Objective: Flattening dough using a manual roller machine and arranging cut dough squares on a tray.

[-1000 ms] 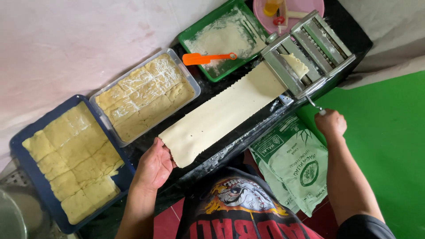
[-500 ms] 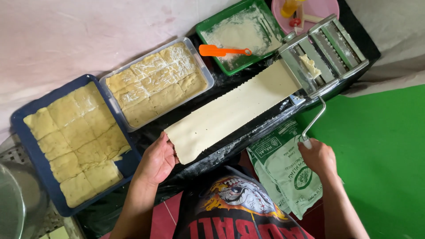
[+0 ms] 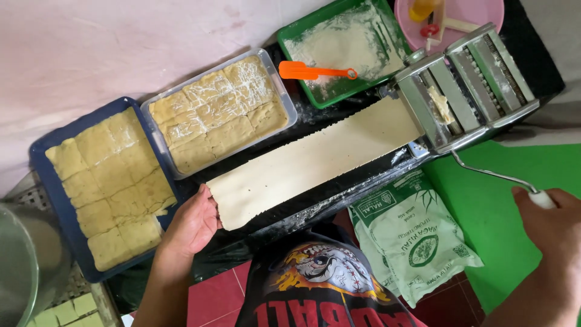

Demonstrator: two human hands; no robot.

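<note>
You are rolling a dough sheet through the pasta machine.

Your right hand is closing around the crank handle, below and right of the pasta machine. Your left hand, fingers loosely open, is supporting the far end of the dough sheet, which is stretching away left from the machine. I judge the rolling is well along; next, steady cranking while you are guiding the sheet flat and straight.
</note>
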